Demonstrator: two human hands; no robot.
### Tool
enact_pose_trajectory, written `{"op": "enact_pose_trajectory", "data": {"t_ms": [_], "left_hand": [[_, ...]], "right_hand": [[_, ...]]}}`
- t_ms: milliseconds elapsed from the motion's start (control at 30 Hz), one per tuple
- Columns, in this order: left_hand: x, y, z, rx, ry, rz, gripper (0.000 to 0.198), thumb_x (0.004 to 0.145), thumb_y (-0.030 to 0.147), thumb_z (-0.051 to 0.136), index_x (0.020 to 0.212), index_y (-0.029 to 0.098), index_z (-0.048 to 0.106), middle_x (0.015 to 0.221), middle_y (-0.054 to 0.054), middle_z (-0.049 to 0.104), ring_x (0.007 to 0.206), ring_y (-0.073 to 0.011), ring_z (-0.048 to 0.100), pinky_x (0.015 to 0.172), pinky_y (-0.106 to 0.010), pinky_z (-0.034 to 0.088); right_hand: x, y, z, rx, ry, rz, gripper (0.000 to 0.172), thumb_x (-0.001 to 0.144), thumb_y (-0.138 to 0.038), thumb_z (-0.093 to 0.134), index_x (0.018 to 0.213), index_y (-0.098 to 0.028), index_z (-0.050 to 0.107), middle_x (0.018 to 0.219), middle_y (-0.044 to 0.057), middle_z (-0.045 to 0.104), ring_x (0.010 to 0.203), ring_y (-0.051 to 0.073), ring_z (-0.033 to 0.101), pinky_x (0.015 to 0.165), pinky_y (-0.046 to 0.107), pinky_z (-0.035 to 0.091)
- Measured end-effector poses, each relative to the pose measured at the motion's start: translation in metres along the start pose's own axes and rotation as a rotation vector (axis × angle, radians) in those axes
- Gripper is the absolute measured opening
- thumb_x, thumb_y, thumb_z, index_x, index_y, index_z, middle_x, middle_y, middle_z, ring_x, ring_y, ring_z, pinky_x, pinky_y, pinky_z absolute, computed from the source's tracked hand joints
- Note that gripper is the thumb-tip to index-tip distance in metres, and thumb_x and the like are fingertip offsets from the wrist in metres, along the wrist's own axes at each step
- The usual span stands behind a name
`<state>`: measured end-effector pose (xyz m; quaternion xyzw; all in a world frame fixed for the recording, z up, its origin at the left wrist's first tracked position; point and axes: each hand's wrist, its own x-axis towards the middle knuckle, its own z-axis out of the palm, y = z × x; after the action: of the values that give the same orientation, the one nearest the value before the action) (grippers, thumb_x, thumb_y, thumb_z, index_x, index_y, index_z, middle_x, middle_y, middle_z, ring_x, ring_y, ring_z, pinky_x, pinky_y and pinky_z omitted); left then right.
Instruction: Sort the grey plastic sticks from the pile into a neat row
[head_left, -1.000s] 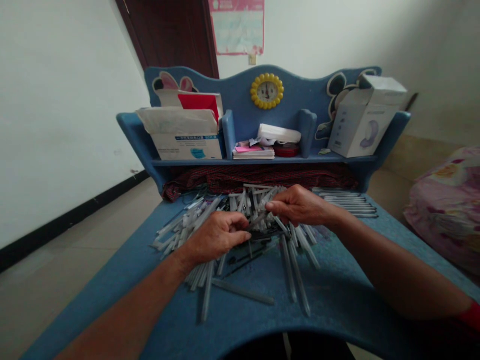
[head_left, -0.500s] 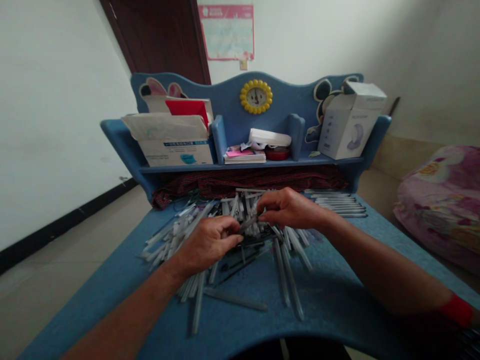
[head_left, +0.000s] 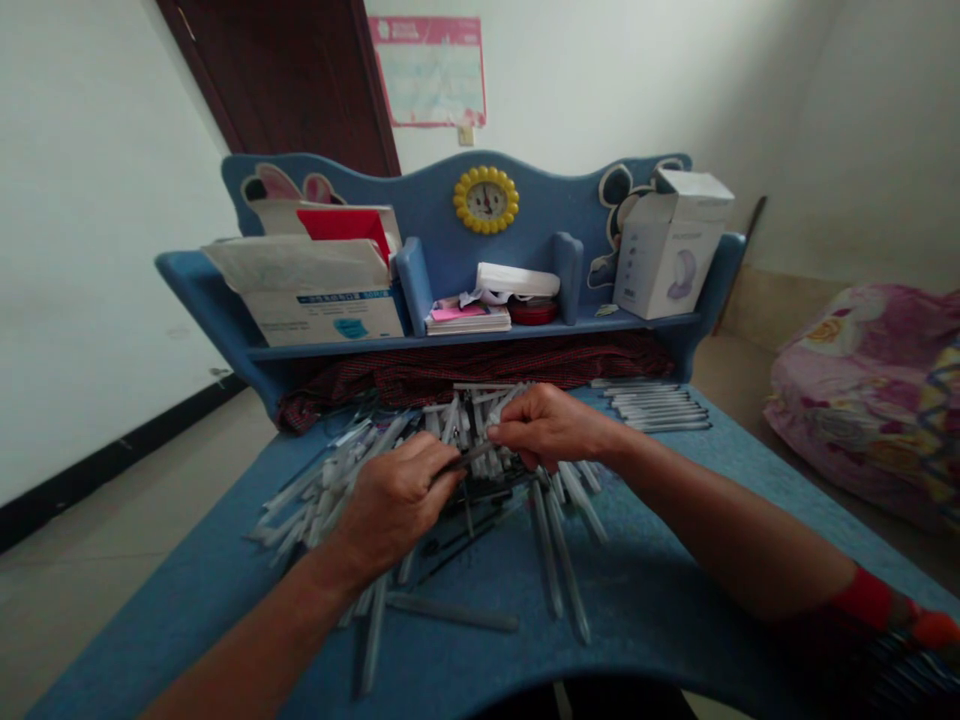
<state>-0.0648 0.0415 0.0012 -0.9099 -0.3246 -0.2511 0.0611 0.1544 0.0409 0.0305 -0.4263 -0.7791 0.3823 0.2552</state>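
Note:
My left hand [head_left: 397, 492] is closed around one end of a thin, greyish pen [head_left: 472, 457]. The fingers of my right hand [head_left: 551, 425] pinch its other end, and part of it is hidden in both grips. Beneath and around the hands lies a heap of translucent pen barrels [head_left: 311, 505], spread widely to the left. Dark, slim pieces [head_left: 469, 538] lie just below the hands; I cannot make out exactly what they are. Two loose barrels [head_left: 566, 575] point toward me on the right, and another barrel [head_left: 454, 612] lies crosswise near the front.
A row of dark-tipped pens [head_left: 660, 410] lies at the right rear of the blue table [head_left: 637, 610]. Behind are a checked cloth [head_left: 480, 362] and a blue shelf [head_left: 420, 345] carrying a mask box [head_left: 322, 318], papers [head_left: 469, 322] and a white box [head_left: 667, 260].
The view has shifted slightly, moving the scene left. My hands have drawn a bit apart, showing more of the pen between them, and my left fingers have closed further around it.

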Motion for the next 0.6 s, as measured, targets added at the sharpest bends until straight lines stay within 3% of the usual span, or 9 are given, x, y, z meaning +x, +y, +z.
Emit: {"op": "enact_pose_trajectory", "data": {"t_ms": [133, 400, 500, 600], "left_hand": [[-0.0021, 0.0, 0.0034, 0.129, 0.057, 0.011, 0.015, 0.086, 0.019, 0.048, 0.08, 0.014, 0.061, 0.073, -0.005, 0.057, 0.066, -0.0146, 0.055, 0.06, -0.024, 0.041], [-0.0014, -0.0026, 0.0075, 0.342, 0.226, 0.115, 0.018, 0.086, 0.018, 0.049, 0.071, 0.014, 0.058, 0.065, -0.004, 0.054, 0.059, -0.0158, 0.052, 0.054, -0.027, 0.037], [-0.0003, -0.0031, 0.0065, 0.253, 0.231, 0.052, 0.017, 0.086, 0.02, 0.05, 0.073, 0.014, 0.059, 0.067, -0.004, 0.056, 0.062, -0.0153, 0.054, 0.056, -0.025, 0.038], [0.0004, -0.0053, 0.0047, 0.091, 0.261, -0.119, 0.014, 0.082, 0.024, 0.056, 0.074, 0.014, 0.06, 0.068, -0.003, 0.057, 0.061, -0.0134, 0.053, 0.056, -0.024, 0.039]], "right_hand": [[0.0006, -0.0043, 0.0027, 0.116, 0.032, 0.122, 0.032, 0.082, -0.03, 0.051, 0.054, -0.017, 0.044, 0.041, -0.005, 0.051, 0.029, 0.006, 0.042, 0.031, 0.017, 0.031], [0.0052, -0.0012, 0.0076, 0.252, 0.056, 0.174, 0.033, 0.083, -0.029, 0.051, 0.053, -0.017, 0.045, 0.036, -0.006, 0.05, 0.024, 0.006, 0.039, 0.027, 0.015, 0.028], [0.0058, 0.0017, 0.0083, 0.279, 0.077, 0.145, 0.036, 0.087, -0.04, 0.047, 0.06, -0.016, 0.05, 0.038, -0.005, 0.052, 0.026, 0.007, 0.042, 0.027, 0.016, 0.029], [0.0044, 0.0045, 0.006, 0.215, 0.127, 0.116, 0.037, 0.087, -0.045, 0.046, 0.065, -0.015, 0.053, 0.04, -0.004, 0.052, 0.028, 0.006, 0.043, 0.029, 0.015, 0.029]]}}
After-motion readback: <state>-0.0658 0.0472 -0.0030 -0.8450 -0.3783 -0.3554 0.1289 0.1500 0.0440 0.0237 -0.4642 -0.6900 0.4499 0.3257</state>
